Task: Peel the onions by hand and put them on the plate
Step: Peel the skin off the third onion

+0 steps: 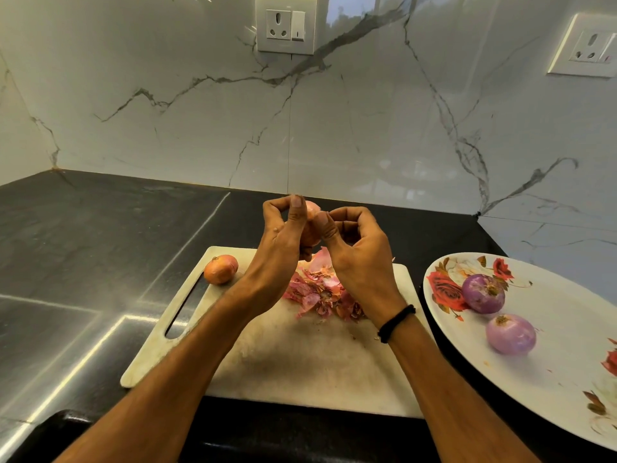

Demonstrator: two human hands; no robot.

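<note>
A white cutting board [300,362] fills the lower centre, with loose skins [317,295] heaped mid-board. At right, a rose-patterned plate [567,379] carries the nearer peeled onion [510,334] and the farther peeled onion [483,293]. An unpeeled onion [220,269] sits at the board's upper left. Above the skins, the left hand [280,228] grips the held onion [312,225], and the right hand [357,248] pinches its top. Wall sockets [285,25] sit along the frame's top.

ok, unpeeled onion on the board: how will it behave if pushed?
The unpeeled onion looks round and lies free on the cutting board, so a push probably rolls it. Its dry skin may flake when gripped.
</note>
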